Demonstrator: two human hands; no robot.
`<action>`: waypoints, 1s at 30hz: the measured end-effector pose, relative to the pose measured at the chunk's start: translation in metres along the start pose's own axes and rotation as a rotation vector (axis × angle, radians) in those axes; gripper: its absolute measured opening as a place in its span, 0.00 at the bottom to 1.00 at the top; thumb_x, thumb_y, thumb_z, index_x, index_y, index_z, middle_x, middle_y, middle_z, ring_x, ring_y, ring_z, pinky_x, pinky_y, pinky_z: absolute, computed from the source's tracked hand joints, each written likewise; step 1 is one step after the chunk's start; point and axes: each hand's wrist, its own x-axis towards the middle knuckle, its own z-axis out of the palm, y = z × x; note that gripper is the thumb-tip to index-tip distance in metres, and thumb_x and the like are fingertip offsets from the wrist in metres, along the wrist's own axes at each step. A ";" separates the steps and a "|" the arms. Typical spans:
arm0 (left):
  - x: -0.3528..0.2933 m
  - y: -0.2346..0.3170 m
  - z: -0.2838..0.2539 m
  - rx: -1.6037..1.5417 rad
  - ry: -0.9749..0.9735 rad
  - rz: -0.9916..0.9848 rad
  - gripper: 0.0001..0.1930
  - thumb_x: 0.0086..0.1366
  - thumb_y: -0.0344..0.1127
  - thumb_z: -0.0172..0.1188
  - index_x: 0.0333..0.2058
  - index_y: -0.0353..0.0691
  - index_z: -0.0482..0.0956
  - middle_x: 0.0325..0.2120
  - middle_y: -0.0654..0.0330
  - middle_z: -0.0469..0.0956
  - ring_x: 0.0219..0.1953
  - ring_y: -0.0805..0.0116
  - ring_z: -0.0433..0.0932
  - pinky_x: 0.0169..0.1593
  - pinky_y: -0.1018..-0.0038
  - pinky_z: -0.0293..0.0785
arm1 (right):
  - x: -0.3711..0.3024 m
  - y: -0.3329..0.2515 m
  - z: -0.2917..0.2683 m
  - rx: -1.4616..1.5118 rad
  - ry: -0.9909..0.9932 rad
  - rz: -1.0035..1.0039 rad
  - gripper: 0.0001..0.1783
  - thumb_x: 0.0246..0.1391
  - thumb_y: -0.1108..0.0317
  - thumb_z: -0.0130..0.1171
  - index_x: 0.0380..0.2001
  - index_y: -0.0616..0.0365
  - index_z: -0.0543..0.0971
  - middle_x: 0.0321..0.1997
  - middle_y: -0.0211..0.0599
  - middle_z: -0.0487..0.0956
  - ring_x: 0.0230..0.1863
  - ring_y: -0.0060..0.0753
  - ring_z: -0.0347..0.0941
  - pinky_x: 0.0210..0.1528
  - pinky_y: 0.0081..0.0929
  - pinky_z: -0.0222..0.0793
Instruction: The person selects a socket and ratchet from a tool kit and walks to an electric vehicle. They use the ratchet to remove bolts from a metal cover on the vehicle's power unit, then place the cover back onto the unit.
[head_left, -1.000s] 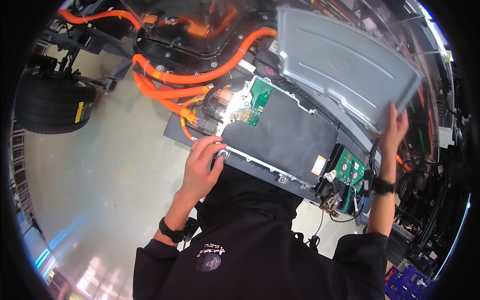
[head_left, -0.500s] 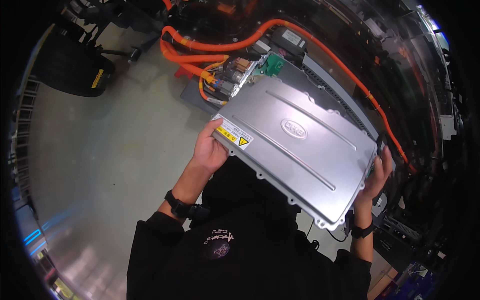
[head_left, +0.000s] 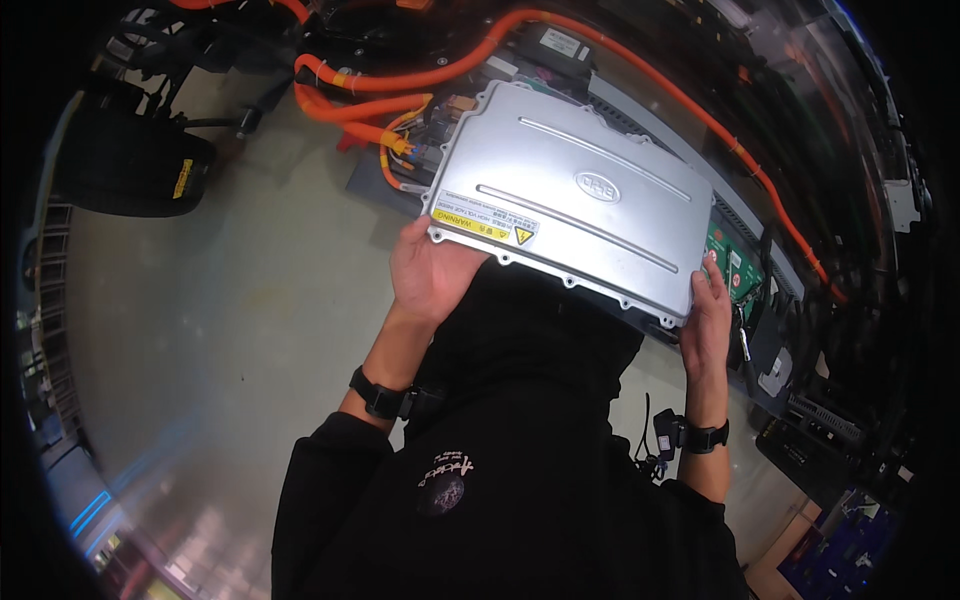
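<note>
Silver metal cover plate (head_left: 570, 200) gripped at opposite edges by both hands, left (head_left: 432, 275) and right (head_left: 706, 310), fingers curled

Both forearms rose from the lower middle of the frame, each wrist banded in black. The left hand (head_left: 432, 272) sat near the centre, palm up, fingers curled in a firm grip. The right hand (head_left: 706, 312), at centre right, stood upright, fingers likewise closed in a grip.

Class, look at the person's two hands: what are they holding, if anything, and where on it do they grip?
A flat silver metal cover: left hand at its near left corner, right hand at its near right corner.
</note>
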 end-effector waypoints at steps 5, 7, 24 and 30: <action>0.003 -0.009 0.011 0.333 0.235 0.119 0.29 0.67 0.32 0.48 0.65 0.35 0.55 0.62 0.48 0.64 0.65 0.51 0.64 0.67 0.51 0.63 | 0.012 0.012 -0.017 -0.036 -0.032 -0.024 0.29 0.64 0.70 0.53 0.66 0.65 0.61 0.60 0.40 0.73 0.58 0.30 0.71 0.63 0.28 0.63; 0.009 -0.004 0.008 0.475 0.223 0.125 0.30 0.67 0.30 0.48 0.66 0.36 0.53 0.62 0.48 0.64 0.64 0.52 0.66 0.65 0.53 0.67 | 0.013 0.011 -0.017 -0.070 -0.037 -0.045 0.29 0.64 0.71 0.53 0.66 0.65 0.60 0.59 0.40 0.74 0.58 0.30 0.71 0.63 0.28 0.63; 0.000 -0.001 -0.002 1.804 0.231 0.232 0.33 0.54 0.30 0.66 0.60 0.34 0.68 0.55 0.53 0.66 0.58 0.53 0.64 0.60 0.64 0.64 | 0.004 0.004 -0.033 -0.380 0.117 0.050 0.29 0.62 0.75 0.53 0.64 0.70 0.60 0.48 0.31 0.75 0.47 0.16 0.71 0.51 0.15 0.64; 0.029 0.029 -0.003 2.086 0.153 0.226 0.37 0.51 0.31 0.68 0.61 0.35 0.67 0.57 0.55 0.65 0.60 0.55 0.63 0.62 0.64 0.63 | 0.027 0.003 -0.009 -0.578 0.091 0.036 0.29 0.62 0.70 0.57 0.64 0.67 0.64 0.42 0.22 0.70 0.40 0.12 0.65 0.40 0.12 0.60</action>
